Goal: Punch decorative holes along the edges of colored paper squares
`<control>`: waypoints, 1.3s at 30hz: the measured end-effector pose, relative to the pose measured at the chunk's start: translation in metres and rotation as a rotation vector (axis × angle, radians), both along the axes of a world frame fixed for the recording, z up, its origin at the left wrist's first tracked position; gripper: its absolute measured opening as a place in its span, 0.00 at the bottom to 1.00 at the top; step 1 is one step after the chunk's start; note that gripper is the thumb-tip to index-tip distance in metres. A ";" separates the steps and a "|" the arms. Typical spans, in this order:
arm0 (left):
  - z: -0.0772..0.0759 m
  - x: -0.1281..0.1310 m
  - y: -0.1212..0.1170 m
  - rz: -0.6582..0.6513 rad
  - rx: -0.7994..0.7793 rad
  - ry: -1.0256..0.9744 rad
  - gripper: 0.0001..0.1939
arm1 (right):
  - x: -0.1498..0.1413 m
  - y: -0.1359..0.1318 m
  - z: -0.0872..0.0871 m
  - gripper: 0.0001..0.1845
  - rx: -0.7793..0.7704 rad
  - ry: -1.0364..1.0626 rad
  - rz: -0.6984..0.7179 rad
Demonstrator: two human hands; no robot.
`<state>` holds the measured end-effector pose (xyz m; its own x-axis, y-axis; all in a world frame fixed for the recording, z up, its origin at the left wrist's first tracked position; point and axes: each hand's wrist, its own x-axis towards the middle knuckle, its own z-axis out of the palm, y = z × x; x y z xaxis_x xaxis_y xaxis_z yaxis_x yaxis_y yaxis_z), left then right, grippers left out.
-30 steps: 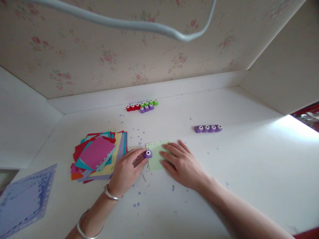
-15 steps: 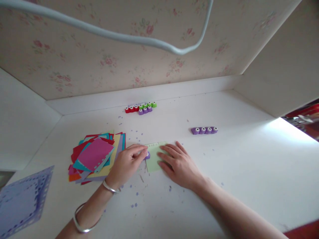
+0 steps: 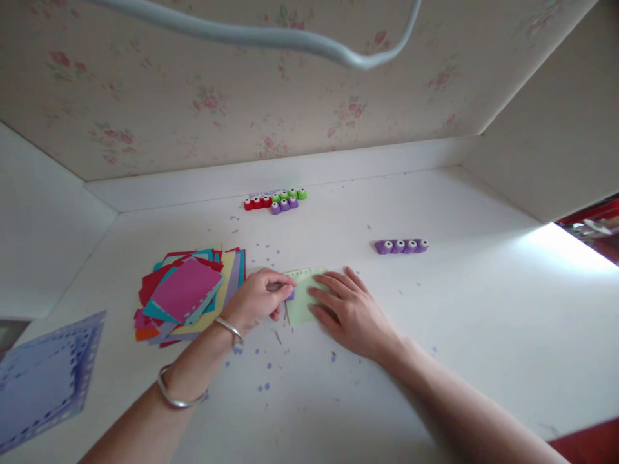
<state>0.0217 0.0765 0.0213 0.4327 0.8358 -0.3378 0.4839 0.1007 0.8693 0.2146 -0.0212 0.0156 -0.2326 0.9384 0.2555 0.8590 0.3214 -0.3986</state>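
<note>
A pale green sheet of paper (image 3: pixel 300 306) lies on the white table, with a row of small punched holes along its far edge. At its left edge sits a purple craft punch (image 3: pixel 291 295), mostly covered by my left hand (image 3: pixel 264 296). The thumb and fingers of that hand are closed on the punch, with the thumb over its top. My right hand (image 3: pixel 351 312) lies flat on the right part of the sheet, fingers spread.
Left of my hands is a pile of coloured paper (image 3: pixel 188 290); purple sheets with punched borders (image 3: pixel 43 380) lie farther left. Red, green and purple punches (image 3: pixel 284 205) stand by the wall, and a row of purple punches (image 3: pixel 402 246) at right. Paper bits (image 3: pixel 264 387) are scattered about.
My left hand has shifted from holding the punch by its side, its button showing, to covering it with thumb and fingers. My right hand stays on the sheet.
</note>
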 end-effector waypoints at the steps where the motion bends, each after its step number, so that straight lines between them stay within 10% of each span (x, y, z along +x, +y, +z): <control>1: 0.001 0.001 0.001 -0.009 -0.012 0.010 0.08 | 0.000 0.000 0.000 0.16 0.000 -0.002 -0.002; 17: 0.002 -0.018 -0.018 0.049 0.025 -0.053 0.16 | -0.001 0.000 -0.001 0.16 0.004 -0.008 -0.008; 31: -0.012 -0.057 -0.051 0.078 0.608 0.286 0.19 | 0.001 0.000 -0.004 0.16 0.007 -0.005 0.009; 39: -0.012 -0.053 -0.067 0.075 0.653 0.125 0.21 | -0.009 0.000 0.005 0.19 0.099 0.226 0.084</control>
